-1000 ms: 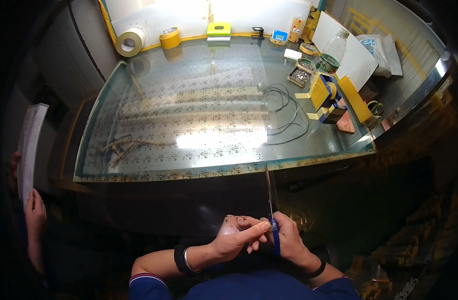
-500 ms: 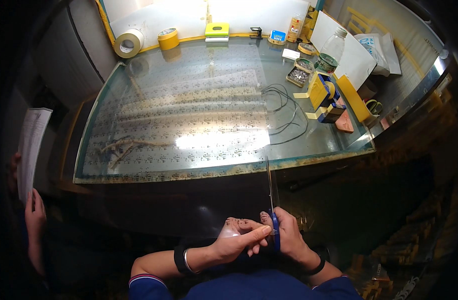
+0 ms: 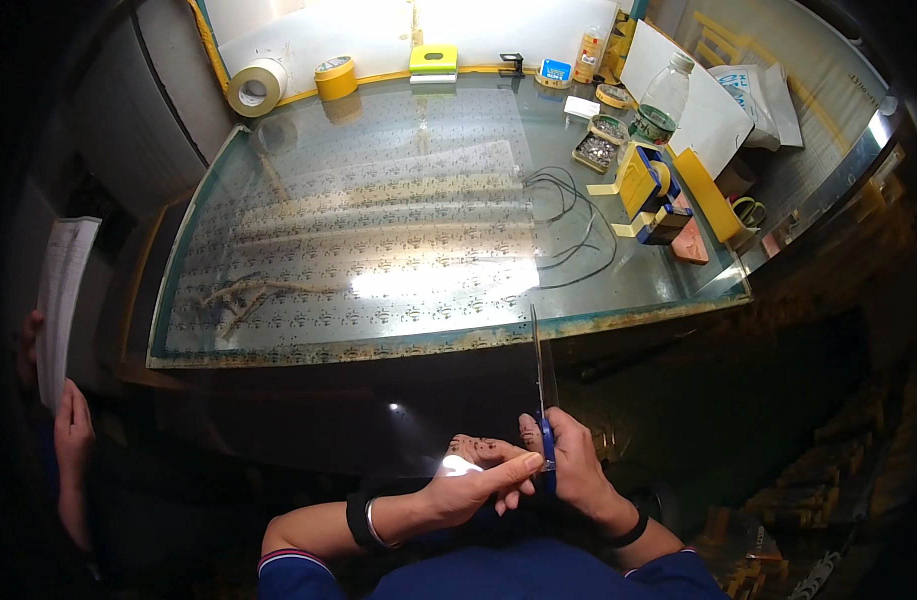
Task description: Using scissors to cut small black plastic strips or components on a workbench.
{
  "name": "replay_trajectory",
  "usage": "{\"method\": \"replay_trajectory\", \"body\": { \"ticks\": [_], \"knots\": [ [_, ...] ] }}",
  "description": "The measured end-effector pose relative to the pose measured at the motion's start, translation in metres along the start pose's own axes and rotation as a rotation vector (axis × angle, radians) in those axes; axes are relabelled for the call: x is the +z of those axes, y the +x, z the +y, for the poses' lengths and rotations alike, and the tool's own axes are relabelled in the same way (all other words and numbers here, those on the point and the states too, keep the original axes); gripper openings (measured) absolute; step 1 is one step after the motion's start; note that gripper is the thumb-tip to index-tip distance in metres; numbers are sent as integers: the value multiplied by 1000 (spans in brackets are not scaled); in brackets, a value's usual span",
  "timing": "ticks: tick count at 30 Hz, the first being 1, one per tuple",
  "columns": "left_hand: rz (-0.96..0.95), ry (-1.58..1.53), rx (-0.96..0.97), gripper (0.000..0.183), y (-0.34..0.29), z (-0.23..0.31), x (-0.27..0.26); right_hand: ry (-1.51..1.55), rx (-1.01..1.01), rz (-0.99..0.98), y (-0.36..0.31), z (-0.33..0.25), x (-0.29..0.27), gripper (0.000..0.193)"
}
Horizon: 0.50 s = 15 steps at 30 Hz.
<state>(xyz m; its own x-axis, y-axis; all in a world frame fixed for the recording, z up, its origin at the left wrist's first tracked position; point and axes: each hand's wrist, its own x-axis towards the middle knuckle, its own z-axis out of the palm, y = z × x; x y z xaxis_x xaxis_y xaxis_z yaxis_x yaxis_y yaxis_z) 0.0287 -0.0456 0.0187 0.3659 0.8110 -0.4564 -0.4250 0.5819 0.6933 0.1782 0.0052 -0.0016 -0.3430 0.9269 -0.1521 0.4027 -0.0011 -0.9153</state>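
A large clear film sheet (image 3: 408, 225) with rows of small dark printed marks lies over the glass-topped table and reaches past its front edge to my hands. My left hand (image 3: 478, 484) pinches the film's near edge between thumb and fingers, and the marks show over its fingers. My right hand (image 3: 578, 468) is closed round the blue handles of a pair of scissors (image 3: 540, 385). Their long blades point away from me along the film's right side, tips near the table's front edge. Both hands are close together; the right hand's fingers are partly hidden.
Tape rolls (image 3: 258, 88), a lime-green hole punch (image 3: 434, 64) and a bottle (image 3: 590, 55) line the back. At the right stand a tape dispenser (image 3: 638, 185), a glass jar (image 3: 662, 105) and a tin of metal bits (image 3: 596, 152). Another person's hand (image 3: 73, 435) holds papers (image 3: 66, 300) at far left.
The scissors and my right hand have shifted very slightly away from me. A bright reflection has grown on the film over my left hand. My grip is the same.
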Motion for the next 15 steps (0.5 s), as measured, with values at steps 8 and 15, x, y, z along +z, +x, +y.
{"method": "replay_trajectory", "body": {
  "ticks": [8, 15],
  "knots": [
    [-20, 19, 4, 24, 1, -1, -1, -90, -44, 63, 0, -2, 4, 35],
    [-32, 8, 68, 22, -1, 2, 0, -166, -136, 116, 1, 3, 4, 34]
  ]
}}
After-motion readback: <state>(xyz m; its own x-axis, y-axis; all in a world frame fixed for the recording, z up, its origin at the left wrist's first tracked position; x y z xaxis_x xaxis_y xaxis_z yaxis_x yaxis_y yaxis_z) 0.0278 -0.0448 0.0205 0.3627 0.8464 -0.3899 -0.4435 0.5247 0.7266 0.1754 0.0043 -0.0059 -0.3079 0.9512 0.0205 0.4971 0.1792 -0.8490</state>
